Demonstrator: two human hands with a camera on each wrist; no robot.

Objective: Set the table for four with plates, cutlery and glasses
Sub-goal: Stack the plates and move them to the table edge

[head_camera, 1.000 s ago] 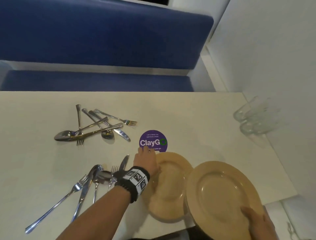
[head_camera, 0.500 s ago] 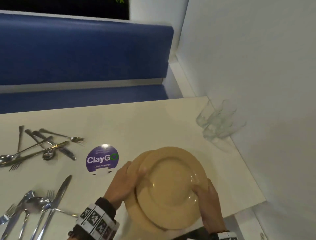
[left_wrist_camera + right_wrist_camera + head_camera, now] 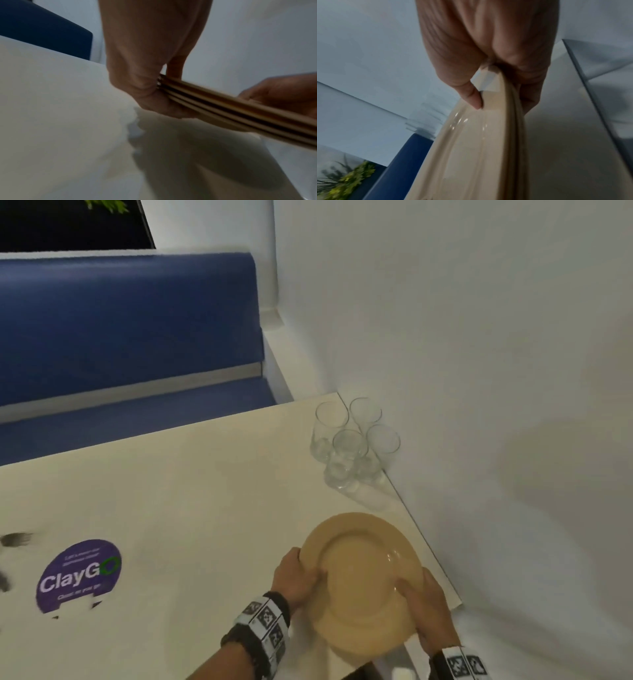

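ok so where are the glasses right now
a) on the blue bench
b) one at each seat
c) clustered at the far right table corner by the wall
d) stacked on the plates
c: the four glasses stand together on the table at its far right corner against the wall, apart from the plates that both hands hold.

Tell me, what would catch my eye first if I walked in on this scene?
Most likely the stack of tan plates, gripped at its edges by the left hand and the right hand near the table's right corner. Next, four empty glasses clustered against the white wall, and the purple ClayGo sticker on the tabletop to the left.
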